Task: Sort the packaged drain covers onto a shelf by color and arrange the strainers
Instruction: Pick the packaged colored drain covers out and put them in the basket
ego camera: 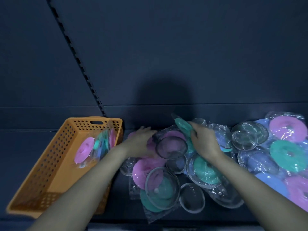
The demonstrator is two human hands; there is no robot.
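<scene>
Head view, dim light, dark shelf (150,117). The right hand (203,140) has its fingers curled round the edge of a teal cover (183,125) in clear wrap and holds it tilted up, just beyond the fingertips and clear of the pile beneath the palm. The left hand (140,142) lies with fingers stretched out and fairly flat on a pink cover (173,135) in its bag; the hand is motion-blurred, so I cannot tell whether it presses or only touches. A dark mesh strainer (171,147) sits between the two hands, just beside the left thumb, resting on that pink packet. Outward of the left forearm stands an orange basket (50,164) holding a few wrapped covers on edge, pink one foremost. Outward of the right wrist lies a mixed heap (290,155) of pink, teal and blue packets and loose strainers, overlapping. Sorting looks barely begun. Risks as I judge them: the wrap is slick, so the teal packet could slide from an edge pinch; pulling the pink packet would likely tip the strainer off and send it rolling toward the shelf's near edge; poor light may confuse blue with teal.
</scene>
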